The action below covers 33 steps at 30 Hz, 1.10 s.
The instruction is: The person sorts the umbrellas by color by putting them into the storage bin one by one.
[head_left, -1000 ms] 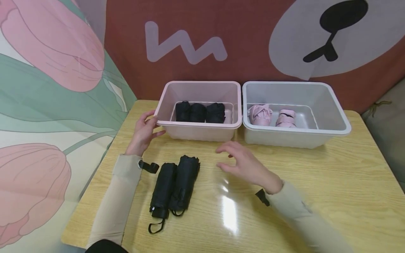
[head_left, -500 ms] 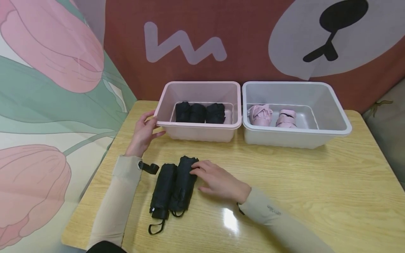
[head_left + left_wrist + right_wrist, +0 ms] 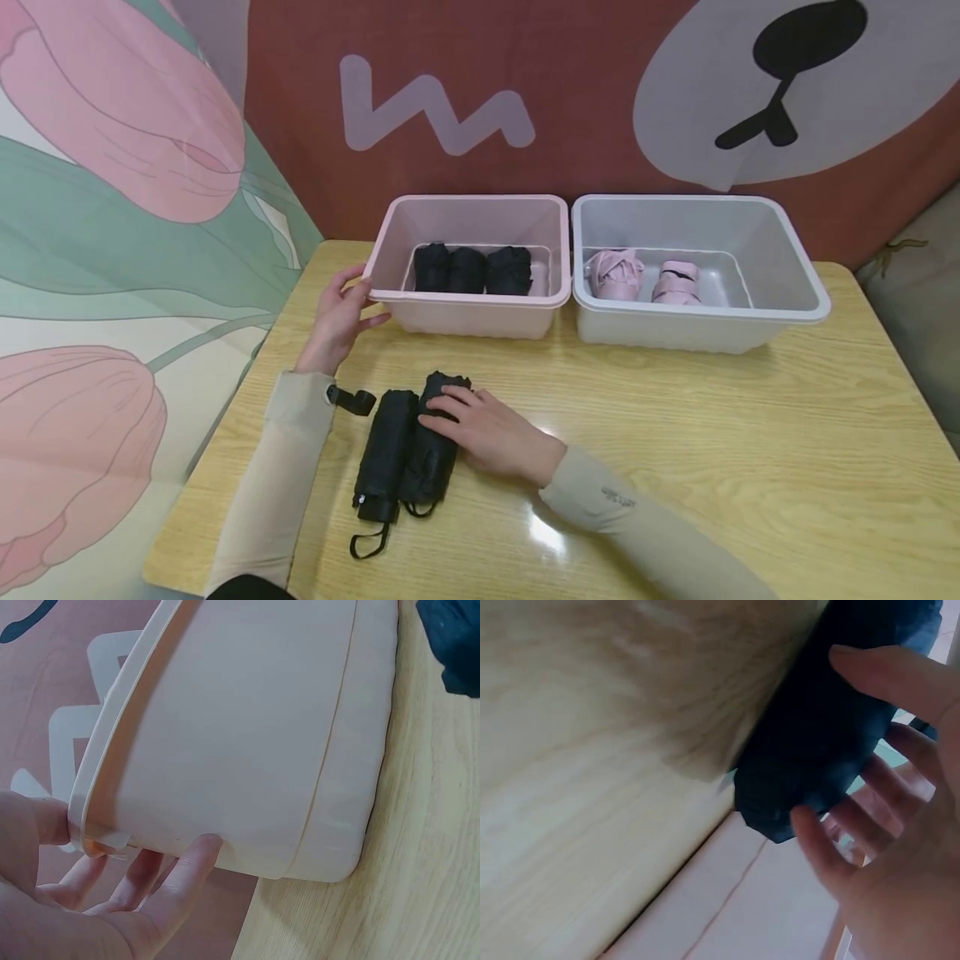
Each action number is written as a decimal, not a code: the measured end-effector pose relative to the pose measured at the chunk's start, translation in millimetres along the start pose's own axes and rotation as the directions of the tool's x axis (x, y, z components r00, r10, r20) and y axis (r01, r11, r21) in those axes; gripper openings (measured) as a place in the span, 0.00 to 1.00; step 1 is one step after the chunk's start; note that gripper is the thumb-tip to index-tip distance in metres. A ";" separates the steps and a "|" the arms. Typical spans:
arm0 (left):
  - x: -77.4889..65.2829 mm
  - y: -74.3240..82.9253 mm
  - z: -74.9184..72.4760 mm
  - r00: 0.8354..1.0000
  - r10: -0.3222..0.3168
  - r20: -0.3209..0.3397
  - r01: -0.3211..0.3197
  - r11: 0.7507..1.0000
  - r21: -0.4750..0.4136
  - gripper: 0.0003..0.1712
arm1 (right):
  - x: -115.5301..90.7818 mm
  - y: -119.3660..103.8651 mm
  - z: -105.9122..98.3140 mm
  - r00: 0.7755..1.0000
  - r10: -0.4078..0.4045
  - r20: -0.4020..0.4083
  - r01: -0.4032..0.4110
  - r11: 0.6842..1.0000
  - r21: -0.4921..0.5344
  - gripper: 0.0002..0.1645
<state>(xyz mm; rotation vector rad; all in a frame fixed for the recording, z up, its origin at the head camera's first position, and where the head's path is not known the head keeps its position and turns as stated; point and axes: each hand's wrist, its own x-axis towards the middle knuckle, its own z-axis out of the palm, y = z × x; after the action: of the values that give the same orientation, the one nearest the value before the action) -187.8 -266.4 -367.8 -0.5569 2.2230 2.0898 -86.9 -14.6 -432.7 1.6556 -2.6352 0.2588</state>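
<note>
My left hand [image 3: 335, 321] holds the front left corner of the pink bin [image 3: 472, 317], its fingers at the rim and against the wall, as the left wrist view [image 3: 120, 900] shows. Two folded black umbrellas lie side by side on the table in the head view. Over the right umbrella [image 3: 433, 471] lies my right hand [image 3: 491, 433]; in the right wrist view its thumb and fingers curl round that umbrella [image 3: 810, 742]. The left umbrella [image 3: 384, 454], its wrist strap toward the front edge, lies between the two hands.
Several black rolled umbrellas [image 3: 467, 271] lie inside the pink bin. A grey-white bin [image 3: 697, 329] beside it holds two pink rolled ones [image 3: 617, 275]. Both bins stand at the back of the wooden table [image 3: 712, 433], against a printed cloth [image 3: 585, 100].
My right hand has moved left from beside the bins' front onto the right black umbrella and closed round it. My left hand stays at the pink bin's corner.
</note>
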 end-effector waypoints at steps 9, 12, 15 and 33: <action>-0.5 -1.3 -0.3 1.000 0.011 0.003 -0.011 1.000 -0.016 0.26 | 5.4 -2.8 6.2 1.000 0.013 -0.028 -0.017 0.991 -0.135 0.25; 0.4 -0.7 -0.1 1.000 0.001 0.001 -0.001 1.000 -0.009 0.26 | 4.6 -1.5 4.5 0.999 0.017 -0.035 -0.022 0.990 -0.136 0.24; 0.7 0.1 0.0 1.000 -0.005 0.003 0.005 1.000 -0.003 0.27 | 3.1 0.4 1.5 0.999 0.017 -0.031 -0.022 0.991 -0.135 0.23; -0.5 0.7 0.0 1.000 -0.004 0.011 0.004 1.000 -0.027 0.26 | -11.1 6.0 -6.7 0.999 0.031 -0.009 -0.033 0.984 -0.175 0.21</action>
<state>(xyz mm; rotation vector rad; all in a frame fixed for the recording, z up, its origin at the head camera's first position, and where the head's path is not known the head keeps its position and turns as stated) -187.5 -266.3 -367.0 -0.5504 2.1890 2.1191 -87.9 -1.2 -428.0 1.5564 -2.5959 0.0313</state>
